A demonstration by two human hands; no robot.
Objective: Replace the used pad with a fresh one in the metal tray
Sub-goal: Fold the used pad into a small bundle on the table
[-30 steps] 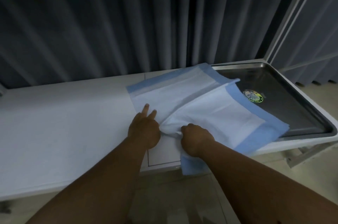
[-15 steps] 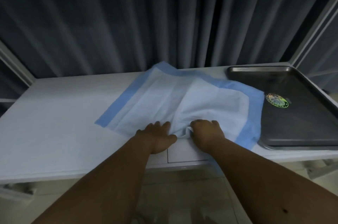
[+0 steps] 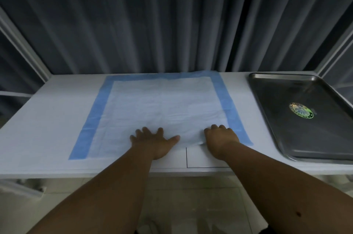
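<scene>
A white pad with a blue border [image 3: 160,106] lies spread flat on the white table [image 3: 44,134], left of the metal tray [image 3: 271,88]. The tray sits at the table's right end, bare inside except for a round holographic sticker [image 3: 301,110]. My left hand [image 3: 152,142] rests flat, fingers spread, on the pad's near edge. My right hand [image 3: 221,139] presses on the pad's near right part, fingers curled down with a small fold of pad under them.
A dark pleated curtain [image 3: 172,20] hangs right behind the table. White frame bars [image 3: 24,46] stand at both back corners. A thin rectangular outline [image 3: 200,167] marks the tabletop near the front edge. Tiled floor shows below.
The bunched pad has been pulled left, clear of the tray, and opened out flat. Both hands let go of the gathered fold and moved apart along its near edge.
</scene>
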